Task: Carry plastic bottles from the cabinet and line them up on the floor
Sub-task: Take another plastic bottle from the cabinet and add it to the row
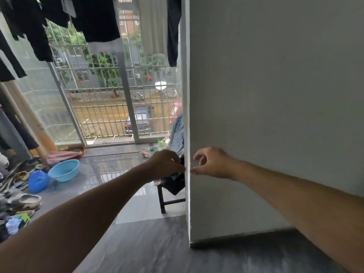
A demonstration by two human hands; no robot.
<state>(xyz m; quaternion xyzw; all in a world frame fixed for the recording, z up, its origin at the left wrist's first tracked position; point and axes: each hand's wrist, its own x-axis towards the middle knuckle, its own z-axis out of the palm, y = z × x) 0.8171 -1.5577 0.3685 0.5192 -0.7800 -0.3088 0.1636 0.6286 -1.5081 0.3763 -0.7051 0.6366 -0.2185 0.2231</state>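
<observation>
My left hand [166,164] is curled shut just left of the white wall edge [188,134]. A small clear piece of what looks like a plastic bottle [157,181] pokes out below it; the rest is hidden by the hand. My right hand [213,163] hovers in front of the white wall with fingers apart and nothing in it, its fingertips close to my left hand's. Further off, several plastic bottles [158,147] lie on the floor by the window, one with an orange label [145,154].
A dark stool [164,201] with a black bag [175,183] stands under my hands beside the wall. A blue basin [64,170], a blue bag [38,181] and slippers [25,200] lie at the left. Clothes hang overhead. Barred window ahead.
</observation>
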